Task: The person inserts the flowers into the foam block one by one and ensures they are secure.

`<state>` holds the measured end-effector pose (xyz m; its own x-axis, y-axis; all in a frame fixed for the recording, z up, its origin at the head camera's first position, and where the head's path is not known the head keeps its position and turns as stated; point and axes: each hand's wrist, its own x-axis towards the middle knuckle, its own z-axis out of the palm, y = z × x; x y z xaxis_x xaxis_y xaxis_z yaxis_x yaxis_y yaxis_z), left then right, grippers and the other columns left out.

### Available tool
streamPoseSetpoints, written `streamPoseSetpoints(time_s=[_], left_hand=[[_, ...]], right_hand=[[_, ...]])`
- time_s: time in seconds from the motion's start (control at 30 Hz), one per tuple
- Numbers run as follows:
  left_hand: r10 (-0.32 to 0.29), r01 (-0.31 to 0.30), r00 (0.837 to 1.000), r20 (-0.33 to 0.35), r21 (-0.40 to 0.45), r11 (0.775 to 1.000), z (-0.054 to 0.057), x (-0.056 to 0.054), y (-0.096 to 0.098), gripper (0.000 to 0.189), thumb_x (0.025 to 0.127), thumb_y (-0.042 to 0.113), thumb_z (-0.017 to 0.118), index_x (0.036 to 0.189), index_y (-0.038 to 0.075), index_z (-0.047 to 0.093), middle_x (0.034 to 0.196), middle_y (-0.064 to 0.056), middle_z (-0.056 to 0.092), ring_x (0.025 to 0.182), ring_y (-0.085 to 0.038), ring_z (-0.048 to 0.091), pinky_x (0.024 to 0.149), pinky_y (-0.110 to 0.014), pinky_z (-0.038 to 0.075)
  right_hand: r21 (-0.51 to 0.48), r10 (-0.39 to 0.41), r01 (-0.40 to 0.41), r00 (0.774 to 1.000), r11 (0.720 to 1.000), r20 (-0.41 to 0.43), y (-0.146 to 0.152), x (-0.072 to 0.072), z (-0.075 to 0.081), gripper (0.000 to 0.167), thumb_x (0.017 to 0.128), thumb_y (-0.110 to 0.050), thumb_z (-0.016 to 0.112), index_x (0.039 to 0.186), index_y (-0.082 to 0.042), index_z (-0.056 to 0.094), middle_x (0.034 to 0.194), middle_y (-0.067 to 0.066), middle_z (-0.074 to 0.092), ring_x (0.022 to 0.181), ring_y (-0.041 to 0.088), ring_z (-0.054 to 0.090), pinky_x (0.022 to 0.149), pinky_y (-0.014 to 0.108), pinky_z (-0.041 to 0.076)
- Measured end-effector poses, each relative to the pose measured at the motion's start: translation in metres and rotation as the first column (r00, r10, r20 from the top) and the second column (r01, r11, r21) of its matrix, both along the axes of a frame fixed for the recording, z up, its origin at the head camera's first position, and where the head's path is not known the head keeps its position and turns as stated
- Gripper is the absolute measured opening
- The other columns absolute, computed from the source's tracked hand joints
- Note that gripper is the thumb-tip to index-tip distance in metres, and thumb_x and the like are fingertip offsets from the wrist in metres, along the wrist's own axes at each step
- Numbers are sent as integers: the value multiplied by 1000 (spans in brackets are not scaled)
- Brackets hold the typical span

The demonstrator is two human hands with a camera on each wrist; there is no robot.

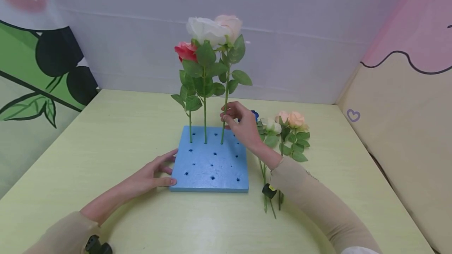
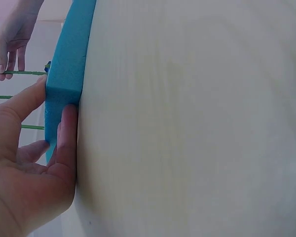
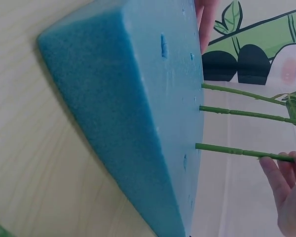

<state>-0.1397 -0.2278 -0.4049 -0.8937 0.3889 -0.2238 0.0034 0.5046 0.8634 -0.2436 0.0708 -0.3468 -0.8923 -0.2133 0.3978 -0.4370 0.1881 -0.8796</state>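
Observation:
A light blue foam board (image 1: 199, 167) with several small holes lies flat on the table. Three artificial roses stand upright in its back row: a red rose (image 1: 186, 51) at left, a white rose (image 1: 208, 30) in the middle and a pale pink rose (image 1: 231, 26) at right. My right hand (image 1: 243, 126) pinches the pale pink rose's green stem (image 3: 227, 149) between thumb and fingers, above the board. The stem's lower end meets the board surface. My left hand (image 1: 155, 171) rests against the board's left side, its thumb by the front corner and fingers spread along the edge.
Right of the board, partly behind my right arm, lie more artificial flowers: a white rose (image 1: 271, 126), peach roses (image 1: 296, 119), a blue flower (image 1: 255, 116) and a dark bloom (image 1: 269, 190). A pale curtain (image 1: 141, 54) hangs behind the table; printed panels flank it.

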Motion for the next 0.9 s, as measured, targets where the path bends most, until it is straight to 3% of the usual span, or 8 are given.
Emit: streamPoseSetpoints(time_s=[0.23, 0.53, 0.77, 0.9], left_hand=[[-2, 2, 1000, -4, 2, 1000, 0, 0, 0, 92, 88, 31, 75, 159, 21, 18, 154, -19, 35, 120, -30, 52, 88, -36, 44], [-5, 5, 1000, -13, 4, 1000, -2, 0, -1, 92, 87, 31, 75, 159, 21, 19, 153, -19, 36, 119, -30, 52, 88, -36, 45], [-7, 7, 1000, -15, 8, 1000, -1, 1, 0, 92, 88, 30, 75, 159, 20, 18, 153, -19, 36, 119, -30, 53, 88, -36, 44], [-6, 6, 1000, -10, 15, 1000, 0, 1, 0, 92, 88, 30, 74, 159, 19, 18, 153, -19, 35, 119, -30, 53, 89, -36, 45]], right_hand=[[-15, 20, -20, 1000, 1000, 3, 1, 0, -1, 18, 95, 1, 59, 113, 0, 63, 101, 23, 70, 92, 43, 67, 70, 40, 61], [-29, 41, -41, 999, 999, -5, 1, 1, -2, 20, 95, 1, 58, 115, 1, 63, 104, 29, 68, 92, 44, 67, 73, 50, 59], [-8, 23, -23, 1000, 1000, -20, 2, 2, -4, 27, 95, -1, 61, 121, -3, 62, 105, 24, 71, 94, 42, 68, 73, 42, 61], [33, 22, -20, 998, 999, -50, 4, 2, -7, 38, 93, -3, 65, 130, -6, 59, 110, 19, 72, 99, 33, 70, 78, 37, 60]])
